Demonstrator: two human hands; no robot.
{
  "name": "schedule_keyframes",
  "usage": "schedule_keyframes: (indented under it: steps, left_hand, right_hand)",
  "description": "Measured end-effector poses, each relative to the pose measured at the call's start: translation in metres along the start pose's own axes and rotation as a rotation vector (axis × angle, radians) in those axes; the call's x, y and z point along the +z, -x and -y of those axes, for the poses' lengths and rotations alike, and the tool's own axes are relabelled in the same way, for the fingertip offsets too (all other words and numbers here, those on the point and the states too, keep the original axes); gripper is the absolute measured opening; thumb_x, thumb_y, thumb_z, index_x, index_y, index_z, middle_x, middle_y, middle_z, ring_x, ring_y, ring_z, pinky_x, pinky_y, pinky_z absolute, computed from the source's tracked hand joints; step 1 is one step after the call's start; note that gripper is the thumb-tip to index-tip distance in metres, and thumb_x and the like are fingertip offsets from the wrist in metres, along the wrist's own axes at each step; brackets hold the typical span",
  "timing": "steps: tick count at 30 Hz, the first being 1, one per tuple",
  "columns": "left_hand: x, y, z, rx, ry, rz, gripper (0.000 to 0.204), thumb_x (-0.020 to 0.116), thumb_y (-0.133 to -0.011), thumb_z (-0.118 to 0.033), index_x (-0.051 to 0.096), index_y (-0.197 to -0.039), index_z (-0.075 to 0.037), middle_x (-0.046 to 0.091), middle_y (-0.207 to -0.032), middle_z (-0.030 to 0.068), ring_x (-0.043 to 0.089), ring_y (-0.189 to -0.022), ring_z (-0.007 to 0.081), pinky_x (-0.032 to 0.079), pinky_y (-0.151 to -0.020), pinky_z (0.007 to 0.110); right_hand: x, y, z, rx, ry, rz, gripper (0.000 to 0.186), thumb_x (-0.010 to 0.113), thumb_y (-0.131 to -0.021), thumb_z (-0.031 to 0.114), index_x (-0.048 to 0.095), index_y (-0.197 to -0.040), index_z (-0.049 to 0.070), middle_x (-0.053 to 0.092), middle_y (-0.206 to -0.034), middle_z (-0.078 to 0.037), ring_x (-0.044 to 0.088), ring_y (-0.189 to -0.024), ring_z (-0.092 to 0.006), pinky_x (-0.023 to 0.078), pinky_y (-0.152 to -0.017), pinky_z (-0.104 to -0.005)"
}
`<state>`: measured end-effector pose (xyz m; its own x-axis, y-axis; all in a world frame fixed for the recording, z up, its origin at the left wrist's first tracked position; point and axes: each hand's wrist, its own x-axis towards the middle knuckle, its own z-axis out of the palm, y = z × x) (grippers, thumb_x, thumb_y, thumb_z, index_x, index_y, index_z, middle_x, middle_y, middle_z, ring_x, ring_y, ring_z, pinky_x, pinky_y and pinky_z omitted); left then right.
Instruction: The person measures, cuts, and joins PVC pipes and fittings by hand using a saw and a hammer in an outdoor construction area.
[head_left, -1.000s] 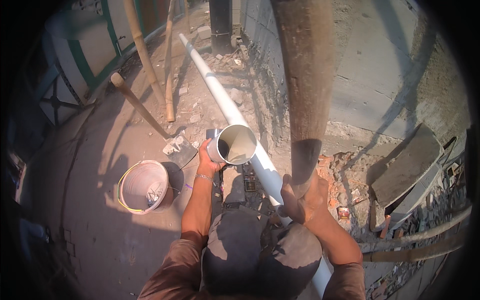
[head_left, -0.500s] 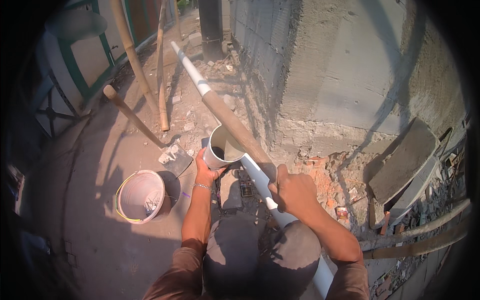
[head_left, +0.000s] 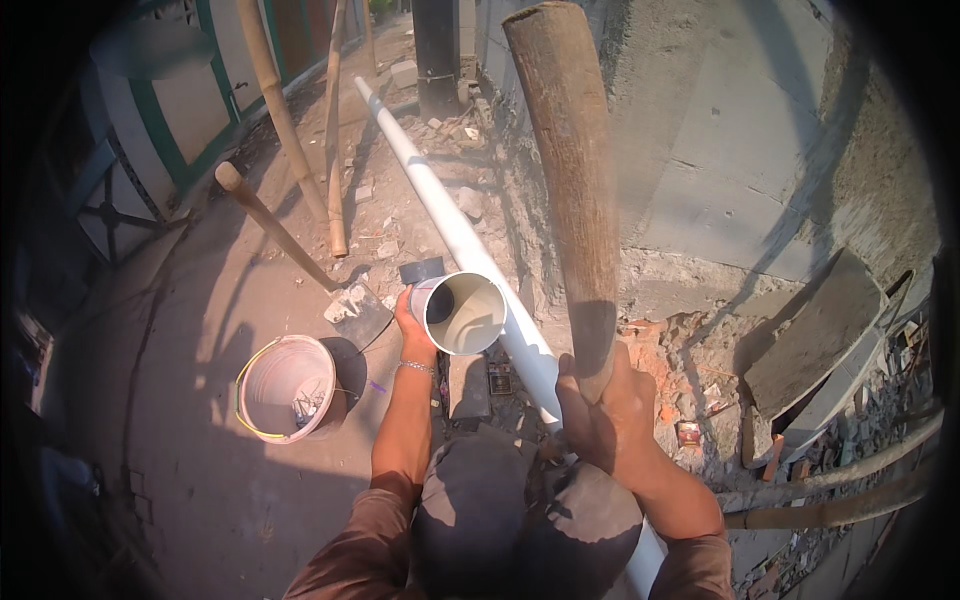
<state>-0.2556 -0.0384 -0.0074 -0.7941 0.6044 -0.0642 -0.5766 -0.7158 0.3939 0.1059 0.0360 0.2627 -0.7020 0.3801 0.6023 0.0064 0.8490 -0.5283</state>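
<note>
My left hand (head_left: 413,332) is wrapped round the side of a short, wide white pipe fitting (head_left: 478,322). The fitting's round mouth faces up toward me, and a smaller dark opening shows inside it. A grey collar-like piece (head_left: 421,269) sticks out at its far side; whether it belongs to the fitting I cannot tell. In my right hand (head_left: 612,415) is a thick wooden club (head_left: 565,150), gripped at its narrower lower end and raised nearly upright, apart from the fitting. Behind and beneath both runs a long white pipe (head_left: 440,197), slanting from far left to near right between my knees.
On the left stands a bucket (head_left: 262,385) with scraps inside. Beyond it lies a shovel (head_left: 280,235) with its wooden handle up. Bamboo poles (head_left: 336,150) rise farther back. A concrete wall (head_left: 700,150), broken slabs (head_left: 815,340) and rubble border the right side.
My right hand has swung the wooden club up and away from the fitting's rim. The fitting has shifted slightly right and down, its mouth turned more toward me.
</note>
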Motion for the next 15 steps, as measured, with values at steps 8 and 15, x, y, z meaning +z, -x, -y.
schedule_keyframes:
  steps: [8, 15]
  left_hand:
    - [0.030, 0.024, 0.004, 0.003, -0.077, -0.142, 0.060, 0.053, -0.093, -0.054, 0.069, -0.125, -0.006, 0.071, -0.124, 0.0175, 0.068, -0.111, 0.0392, 0.056, -0.099, 0.057]
    - [0.049, 0.046, -0.004, -0.075, 0.004, -0.072, 0.068, 0.051, -0.098, -0.060, 0.065, -0.130, -0.001, 0.068, -0.130, 0.0218, 0.065, -0.119, 0.0424, 0.053, -0.104, 0.059]
  right_hand:
    - [0.019, 0.014, -0.034, 0.177, 0.376, 0.525, 0.032, 0.070, -0.093, 0.022, 0.058, -0.103, -0.006, 0.070, -0.070, -0.020, 0.072, -0.066, -0.0381, 0.055, -0.060, -0.0466]
    - [0.004, 0.008, -0.041, 0.534, -0.358, -0.010, 0.029, 0.074, -0.098, 0.025, 0.063, -0.099, -0.002, 0.063, -0.069, -0.007, 0.058, -0.063, -0.0137, 0.047, -0.060, -0.0342]
